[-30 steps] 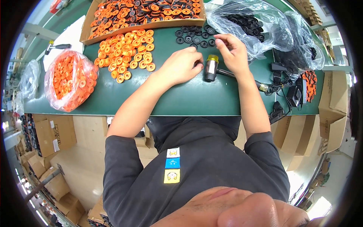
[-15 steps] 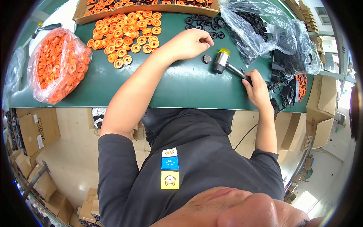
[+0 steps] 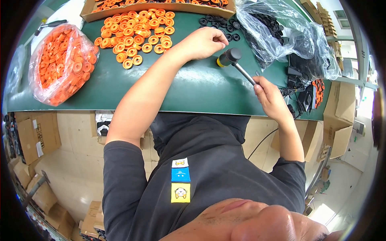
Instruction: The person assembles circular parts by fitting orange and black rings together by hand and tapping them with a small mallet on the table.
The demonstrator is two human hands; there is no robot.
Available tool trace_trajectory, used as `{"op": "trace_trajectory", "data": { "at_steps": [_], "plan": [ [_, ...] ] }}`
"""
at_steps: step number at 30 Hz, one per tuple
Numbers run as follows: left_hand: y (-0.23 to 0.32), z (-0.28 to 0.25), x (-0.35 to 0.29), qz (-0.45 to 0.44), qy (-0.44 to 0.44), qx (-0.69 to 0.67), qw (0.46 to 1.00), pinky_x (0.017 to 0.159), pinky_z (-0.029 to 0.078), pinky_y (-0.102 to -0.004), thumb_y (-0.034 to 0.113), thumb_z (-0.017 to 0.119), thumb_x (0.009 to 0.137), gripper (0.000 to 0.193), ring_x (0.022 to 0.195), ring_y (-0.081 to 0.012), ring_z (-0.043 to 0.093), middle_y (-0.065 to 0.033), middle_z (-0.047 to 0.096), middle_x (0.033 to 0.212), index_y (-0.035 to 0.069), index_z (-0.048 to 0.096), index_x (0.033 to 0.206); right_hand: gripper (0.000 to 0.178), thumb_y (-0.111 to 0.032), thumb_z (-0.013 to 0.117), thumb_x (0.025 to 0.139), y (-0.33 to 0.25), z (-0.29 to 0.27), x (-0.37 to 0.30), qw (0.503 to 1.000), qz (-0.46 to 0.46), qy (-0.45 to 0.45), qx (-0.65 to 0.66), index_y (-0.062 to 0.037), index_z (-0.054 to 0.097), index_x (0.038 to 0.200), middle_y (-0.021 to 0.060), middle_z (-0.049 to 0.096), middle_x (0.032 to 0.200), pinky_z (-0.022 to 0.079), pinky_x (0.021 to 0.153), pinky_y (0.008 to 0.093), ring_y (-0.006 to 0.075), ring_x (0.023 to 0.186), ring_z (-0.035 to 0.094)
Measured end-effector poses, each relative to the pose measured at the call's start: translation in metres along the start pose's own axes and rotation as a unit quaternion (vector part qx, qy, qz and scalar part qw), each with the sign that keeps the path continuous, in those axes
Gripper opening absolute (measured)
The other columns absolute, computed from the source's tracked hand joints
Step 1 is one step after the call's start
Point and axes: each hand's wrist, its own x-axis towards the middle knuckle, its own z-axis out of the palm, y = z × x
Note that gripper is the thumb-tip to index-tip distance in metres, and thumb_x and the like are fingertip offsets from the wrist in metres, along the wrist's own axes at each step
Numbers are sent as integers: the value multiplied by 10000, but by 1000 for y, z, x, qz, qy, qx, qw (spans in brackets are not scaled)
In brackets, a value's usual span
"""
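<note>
A mallet [image 3: 232,55] is gripped near the end of its handle by the right hand [image 3: 268,98], so that the full length of the shaft is kept between fingers and head. Its head is held over the middle of the bench [image 3: 181,92], black face up and yellow face down; whether the surface is touched cannot be told. Just beyond the head, the left hand [image 3: 204,43] is held with fingers curled inward, presumably to be kept out of its path; whether anything is enclosed cannot be told.

Orange wheels [image 3: 134,34] are heaped to the left and black wheels [image 3: 230,28] are clustered ahead, seemingly sorted by colour within easy reach. More orange wheels are contained by a clear plastic bag [image 3: 62,64], and mixed orange and black ones by the walls of a cardboard tray [image 3: 189,7]. Power cables [image 3: 295,82] are gathered at the right, clear of the middle.
</note>
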Motion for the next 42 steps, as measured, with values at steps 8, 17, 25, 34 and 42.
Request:
{"op": "trace_trajectory", "data": {
  "at_steps": [8,17,25,34,42],
  "plan": [
    [0,-4,1,-16,70,1,997,815,509,-285,113,620,922,212,852,-126,629,-51,693,916,7,700,1087,243,-128,512,1021,-17,-8,-12,997,-16,59,46,10,574,1211,150,586,846,469,739,367,291,759,561],
    [-3,-4,3,-23,105,-10,994,781,518,-274,129,634,914,204,824,-114,629,-45,700,907,11,712,1061,273,-138,505,1028,-7,8,-4,996,76,-1,51,1,578,1251,198,632,915,491,795,404,345,853,635],
    [-4,-6,4,-15,106,-6,994,786,518,-274,132,637,909,207,830,-115,631,-49,702,919,9,712,1058,283,-118,504,1021,-13,1,-8,997,-6,75,32,24,579,1255,208,634,950,494,798,409,356,865,630],
    [-10,-8,6,-29,107,-12,994,775,512,-265,126,631,914,206,812,-107,618,-39,688,905,7,703,1065,273,-87,512,996,-21,-1,-1,996,-39,64,-48,19,590,1235,251,646,1049,494,871,458,434,1005,620],
    [-4,-9,4,-45,105,-22,993,759,510,-259,125,633,913,204,798,-103,611,-31,678,896,1,696,1063,272,-85,520,991,-15,11,-2,991,-82,64,-88,10,594,1236,239,649,1072,497,865,461,420,1019,625]
  ]
}}
